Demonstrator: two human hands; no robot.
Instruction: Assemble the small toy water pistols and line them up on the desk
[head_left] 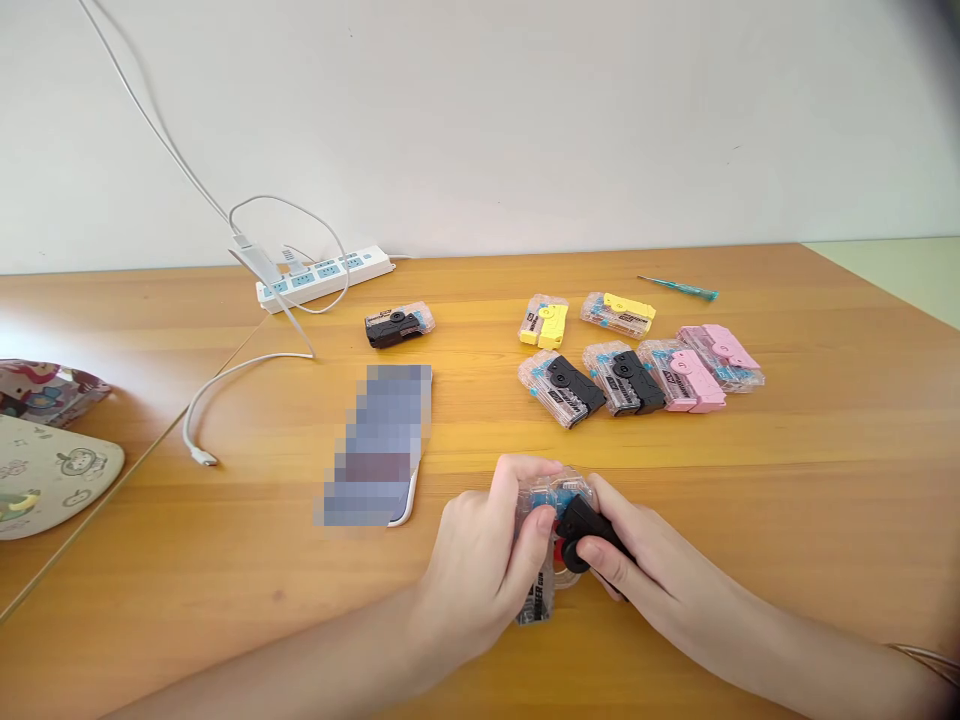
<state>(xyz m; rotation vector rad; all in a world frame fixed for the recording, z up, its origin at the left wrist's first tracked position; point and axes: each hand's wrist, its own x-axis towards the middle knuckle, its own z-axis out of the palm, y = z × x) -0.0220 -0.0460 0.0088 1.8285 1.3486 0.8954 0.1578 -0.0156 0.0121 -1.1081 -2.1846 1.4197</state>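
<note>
Both my hands meet low in the middle of the wooden table (787,500), around one small clear plastic toy gadget (553,497) with blue inner parts. My left hand (480,560) wraps its fingers round the clear body. My right hand (637,560) pinches the gadget's black part (583,525), with a bit of red showing beneath it. Beyond my hands lie several similar gadgets: two with black parts (562,388), two pink ones (701,370), two yellow ones (544,320), and a lone black one (397,324) further left.
A phone (379,445) lies left of my hands. A white power strip (324,277) with plugged cables sits by the wall, and a loose white cable (225,400) trails over the table seam. A teal screwdriver (679,288) lies far right. Patterned cloth items (45,450) rest at the left edge.
</note>
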